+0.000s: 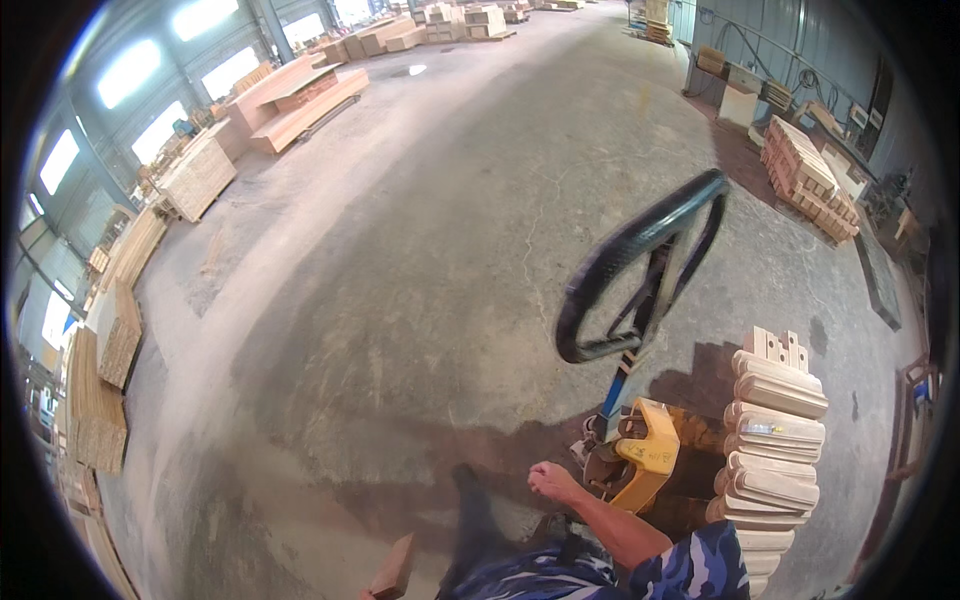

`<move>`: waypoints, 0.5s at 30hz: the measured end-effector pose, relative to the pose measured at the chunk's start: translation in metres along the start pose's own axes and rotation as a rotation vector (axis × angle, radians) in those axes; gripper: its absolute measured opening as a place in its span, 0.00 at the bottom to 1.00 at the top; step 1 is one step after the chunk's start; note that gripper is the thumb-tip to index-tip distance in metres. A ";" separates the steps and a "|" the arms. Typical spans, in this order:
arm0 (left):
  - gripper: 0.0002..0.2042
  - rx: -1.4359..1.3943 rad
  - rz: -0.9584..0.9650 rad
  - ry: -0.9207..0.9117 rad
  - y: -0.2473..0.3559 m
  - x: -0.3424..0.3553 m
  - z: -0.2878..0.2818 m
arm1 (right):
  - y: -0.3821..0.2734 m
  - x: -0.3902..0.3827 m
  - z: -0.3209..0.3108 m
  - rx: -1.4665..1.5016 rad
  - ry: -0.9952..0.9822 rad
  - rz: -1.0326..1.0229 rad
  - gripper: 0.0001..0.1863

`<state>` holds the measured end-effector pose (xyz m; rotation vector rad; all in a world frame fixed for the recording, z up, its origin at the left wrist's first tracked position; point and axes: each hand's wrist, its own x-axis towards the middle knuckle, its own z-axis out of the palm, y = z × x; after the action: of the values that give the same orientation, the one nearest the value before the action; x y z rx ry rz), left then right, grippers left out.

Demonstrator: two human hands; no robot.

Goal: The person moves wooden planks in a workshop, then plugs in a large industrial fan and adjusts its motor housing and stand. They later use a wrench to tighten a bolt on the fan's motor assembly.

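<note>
My right hand (548, 480) hangs in front of my body with its fingers curled in, and nothing shows in it. Close by is a hand pallet truck with a black loop handle (640, 240), a blue shaft (617, 385) and a yellow body (652, 455); my hand is apart from it. At the lower edge, a reddish-brown wooden block (395, 567) slants upward. Just a bit of my left hand (369, 595) shows at the block's lower end, gripping it; the rest is cut off by the frame.
Pale shaped wooden pieces (770, 440) are stacked beside the pallet truck at right. Another timber stack (805, 180) stands farther off by the right wall. Stacked boards (115, 330) line the left side, with large timber piles (300, 100) beyond. Concrete floor (400, 300) stretches ahead.
</note>
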<state>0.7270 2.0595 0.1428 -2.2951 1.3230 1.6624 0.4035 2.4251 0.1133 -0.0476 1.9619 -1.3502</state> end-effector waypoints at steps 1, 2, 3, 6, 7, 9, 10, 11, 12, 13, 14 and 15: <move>0.19 0.058 0.029 -0.015 0.018 0.013 0.011 | -0.017 0.013 0.015 0.017 -0.071 0.027 0.14; 0.20 0.114 0.057 -0.035 0.037 0.027 0.022 | -0.034 0.029 0.027 0.002 -0.053 0.020 0.15; 0.20 0.169 0.086 -0.049 0.057 0.041 0.029 | -0.054 0.049 0.040 -0.004 -0.045 -0.025 0.15; 0.21 0.361 0.185 -0.049 0.110 0.073 0.043 | -0.113 0.094 0.075 0.004 -0.037 -0.007 0.19; 0.21 0.422 0.223 -0.046 0.130 0.082 0.045 | -0.136 0.111 0.083 -0.030 -0.064 -0.049 0.19; 0.21 0.543 0.290 -0.041 0.173 0.094 0.056 | -0.174 0.138 0.093 -0.094 -0.137 -0.091 0.18; 0.22 0.597 0.333 -0.043 0.200 0.099 0.063 | -0.191 0.152 0.100 -0.013 -0.136 -0.083 0.18; 0.22 0.628 0.300 -0.012 0.228 0.102 0.072 | -0.203 0.167 0.108 0.052 -0.126 -0.073 0.19; 0.22 0.682 0.447 -0.056 0.257 0.103 0.084 | -0.212 0.186 0.114 0.121 -0.126 -0.109 0.19; 0.22 0.687 0.522 -0.083 0.287 0.102 0.098 | -0.218 0.207 0.120 0.137 -0.147 -0.051 0.18; 0.23 0.669 0.719 -0.184 0.316 0.099 0.112 | -0.219 0.228 0.125 0.153 -0.179 -0.036 0.16; 0.23 0.551 0.669 -0.215 0.341 0.094 0.130 | -0.217 0.251 0.128 0.201 -0.238 -0.081 0.15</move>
<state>0.4195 1.8432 0.1623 -1.4044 2.2817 1.3358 0.2184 2.1221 0.1320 -0.1854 1.6355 -1.5140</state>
